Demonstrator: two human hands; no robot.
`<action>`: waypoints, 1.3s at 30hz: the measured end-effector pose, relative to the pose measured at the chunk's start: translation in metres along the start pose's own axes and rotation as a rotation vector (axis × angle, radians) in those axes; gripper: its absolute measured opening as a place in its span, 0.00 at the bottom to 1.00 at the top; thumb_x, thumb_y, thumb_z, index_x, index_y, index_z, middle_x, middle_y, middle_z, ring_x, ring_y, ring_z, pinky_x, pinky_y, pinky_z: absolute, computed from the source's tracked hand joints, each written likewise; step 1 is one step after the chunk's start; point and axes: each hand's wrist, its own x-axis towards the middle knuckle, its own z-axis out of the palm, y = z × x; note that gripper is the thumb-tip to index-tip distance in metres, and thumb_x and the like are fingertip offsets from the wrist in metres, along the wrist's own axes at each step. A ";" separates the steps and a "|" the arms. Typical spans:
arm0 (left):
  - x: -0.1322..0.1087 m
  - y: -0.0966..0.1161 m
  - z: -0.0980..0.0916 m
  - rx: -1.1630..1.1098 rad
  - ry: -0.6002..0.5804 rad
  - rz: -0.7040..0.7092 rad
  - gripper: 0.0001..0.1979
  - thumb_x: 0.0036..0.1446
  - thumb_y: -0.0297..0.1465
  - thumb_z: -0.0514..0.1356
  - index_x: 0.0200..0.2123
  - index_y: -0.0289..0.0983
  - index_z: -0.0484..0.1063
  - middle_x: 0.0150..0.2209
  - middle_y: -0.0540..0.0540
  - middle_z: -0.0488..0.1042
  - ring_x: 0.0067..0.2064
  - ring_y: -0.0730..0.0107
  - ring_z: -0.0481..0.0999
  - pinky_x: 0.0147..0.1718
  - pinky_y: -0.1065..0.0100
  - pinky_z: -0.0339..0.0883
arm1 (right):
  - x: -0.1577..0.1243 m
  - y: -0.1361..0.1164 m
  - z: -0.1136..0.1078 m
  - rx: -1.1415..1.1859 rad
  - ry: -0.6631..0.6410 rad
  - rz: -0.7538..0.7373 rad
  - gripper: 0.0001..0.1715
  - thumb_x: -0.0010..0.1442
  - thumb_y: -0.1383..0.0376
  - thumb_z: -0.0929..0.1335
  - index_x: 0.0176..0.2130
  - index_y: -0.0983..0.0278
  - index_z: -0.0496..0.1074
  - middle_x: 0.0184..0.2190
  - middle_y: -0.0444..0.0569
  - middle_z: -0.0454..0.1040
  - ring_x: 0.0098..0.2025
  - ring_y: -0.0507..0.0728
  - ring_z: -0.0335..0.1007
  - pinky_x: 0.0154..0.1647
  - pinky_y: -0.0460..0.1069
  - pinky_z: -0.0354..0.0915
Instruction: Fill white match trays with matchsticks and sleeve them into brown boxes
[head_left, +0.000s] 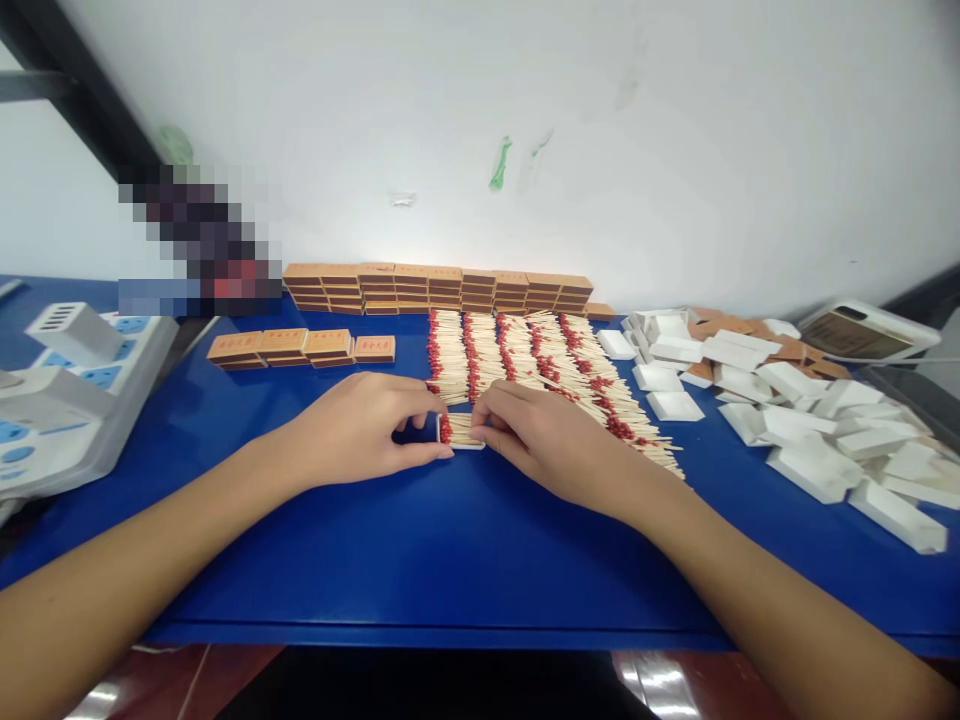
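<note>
A small white matchbox tray (471, 447) lies on the blue table between my hands, filled with red-headed matches (459, 430), their heads toward its left end. With thumb and forefinger, my left hand (367, 425) grips the tray's left end. At the other end, my right hand (551, 440) is closed, its thumb and fingertips pinched on the match ends; the exact contact is partly hidden by the fingers. Just beyond both hands, loose matches (517, 350) lie in several rows, reaching right past my right wrist.
Closed orange matchboxes (435, 285) are stacked along the wall, with a shorter row (300, 346) at left. Empty white trays (810, 425) and some orange sleeves (727, 325) heap at right. A power strip (112, 390) with plugs sits far left; a phone-like device (862, 330) far right.
</note>
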 end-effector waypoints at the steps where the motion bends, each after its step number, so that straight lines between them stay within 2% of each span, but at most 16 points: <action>1: 0.000 0.000 0.000 0.000 -0.003 -0.005 0.16 0.65 0.45 0.65 0.47 0.40 0.81 0.35 0.49 0.78 0.33 0.70 0.75 0.33 0.68 0.64 | 0.000 0.000 0.001 -0.009 -0.008 0.001 0.07 0.75 0.66 0.65 0.41 0.62 0.69 0.40 0.49 0.76 0.40 0.57 0.71 0.37 0.50 0.59; 5: 0.000 0.000 0.000 -0.005 -0.014 -0.013 0.17 0.65 0.46 0.65 0.47 0.40 0.81 0.35 0.49 0.78 0.33 0.70 0.75 0.32 0.68 0.64 | 0.000 0.000 0.002 -0.020 -0.019 -0.002 0.06 0.74 0.66 0.65 0.40 0.62 0.69 0.40 0.49 0.77 0.40 0.57 0.72 0.37 0.50 0.58; 11: 0.000 0.001 -0.001 0.001 -0.004 -0.009 0.17 0.65 0.46 0.65 0.47 0.40 0.81 0.34 0.49 0.78 0.33 0.70 0.75 0.32 0.69 0.64 | -0.001 0.000 0.003 0.049 0.072 -0.035 0.04 0.74 0.66 0.65 0.43 0.61 0.69 0.40 0.49 0.76 0.38 0.56 0.72 0.37 0.50 0.59; 17: 0.000 0.002 0.000 -0.005 0.002 -0.009 0.16 0.65 0.45 0.66 0.48 0.40 0.81 0.35 0.50 0.78 0.34 0.70 0.75 0.34 0.68 0.65 | -0.002 0.001 0.004 0.067 0.039 -0.053 0.04 0.70 0.70 0.67 0.41 0.61 0.72 0.39 0.47 0.76 0.38 0.55 0.70 0.36 0.49 0.58; 23: 0.000 0.003 0.000 -0.018 0.002 0.003 0.16 0.65 0.44 0.66 0.47 0.39 0.81 0.34 0.50 0.78 0.33 0.70 0.76 0.33 0.68 0.64 | -0.001 -0.002 0.004 0.084 0.054 -0.054 0.06 0.73 0.65 0.67 0.40 0.62 0.72 0.35 0.46 0.74 0.35 0.54 0.67 0.36 0.50 0.58; 30: 0.001 0.003 0.000 -0.021 -0.002 0.028 0.15 0.66 0.44 0.65 0.46 0.39 0.81 0.34 0.49 0.78 0.33 0.70 0.76 0.33 0.68 0.64 | 0.000 -0.003 0.005 0.098 0.074 -0.032 0.05 0.71 0.63 0.70 0.40 0.62 0.73 0.36 0.46 0.75 0.35 0.54 0.68 0.35 0.49 0.57; 39: 0.000 0.005 0.000 -0.035 0.011 0.048 0.13 0.65 0.42 0.66 0.44 0.39 0.80 0.33 0.51 0.77 0.33 0.71 0.75 0.32 0.69 0.62 | 0.000 -0.004 0.005 0.128 0.115 -0.040 0.06 0.69 0.65 0.73 0.38 0.62 0.73 0.33 0.44 0.74 0.33 0.53 0.67 0.35 0.48 0.57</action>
